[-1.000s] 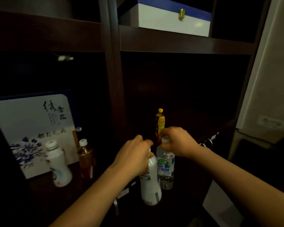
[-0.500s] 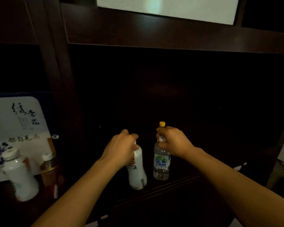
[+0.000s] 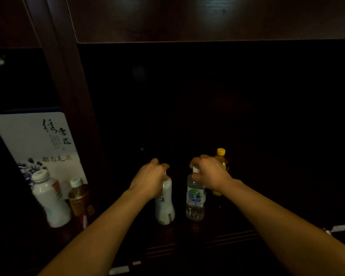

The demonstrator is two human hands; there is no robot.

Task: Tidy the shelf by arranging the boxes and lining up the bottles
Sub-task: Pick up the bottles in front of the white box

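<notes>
Gripping by the necks, likely to steady both uprights for lining up, the left hand [image 3: 147, 179] curls fingers around the white bottle [image 3: 164, 204]; the right hand [image 3: 209, 173] pinches the clear bottle [image 3: 195, 198] cap; the yellow-capped bottle [image 3: 220, 156] stands just beyond those fingers.

The right compartment of the shelf [image 3: 207, 232] lay mostly bare: dark, open board ran from the clear water bottle [image 3: 195, 198] out to the right edge, and behind the bottles to the back wall; only the yellow-capped bottle [image 3: 220, 156] stood there, just behind the water bottle; a narrow gap parted the water bottle from the white bottle [image 3: 165, 204]; the upright divider [image 3: 68, 96] closed the left side; beyond it, two bottles crowded the front edge before a leaning box [image 3: 34, 140].
</notes>
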